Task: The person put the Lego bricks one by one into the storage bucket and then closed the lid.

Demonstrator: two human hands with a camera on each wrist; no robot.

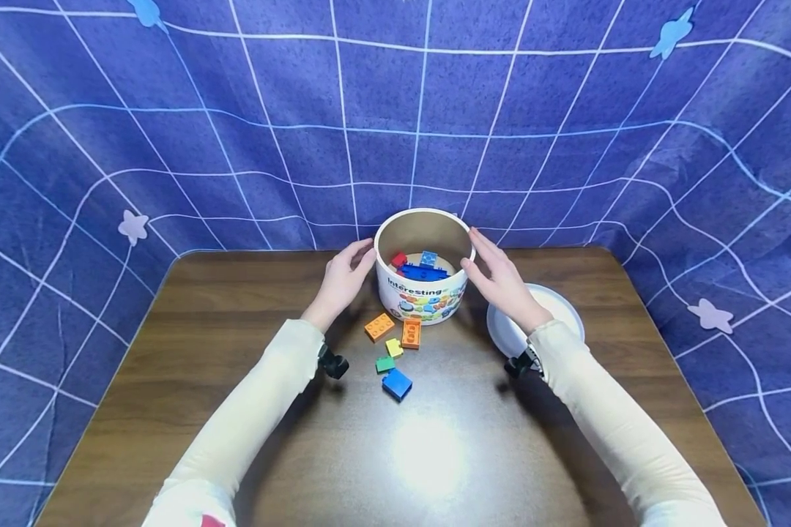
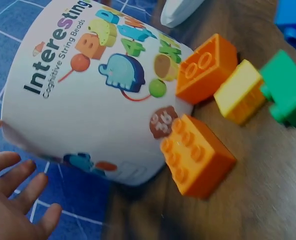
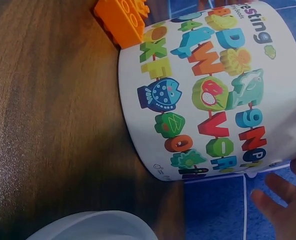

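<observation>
A round white tub [image 1: 422,293] printed with "Interesting" and colourful beads stands near the table's back edge. Inside it lie a long blue piece [image 1: 425,273], a red piece [image 1: 398,259] and a light blue piece [image 1: 428,258]. My left hand [image 1: 344,277] is at the tub's left side near the rim, its fingers loosely extended and spread in the left wrist view. On the opposite side, my right hand [image 1: 499,277] has its fingers extended along the rim. In the right wrist view, the tub's wall hides part of that hand's contact.
Before the tub lie two orange bricks [image 1: 379,327], a yellow brick [image 1: 394,348], a green brick [image 1: 385,364] and a blue brick [image 1: 397,384]. A white round lid or shallow dish [image 1: 501,333] sits beneath my right forearm. A blue gridded curtain [image 1: 382,161] hangs behind the table.
</observation>
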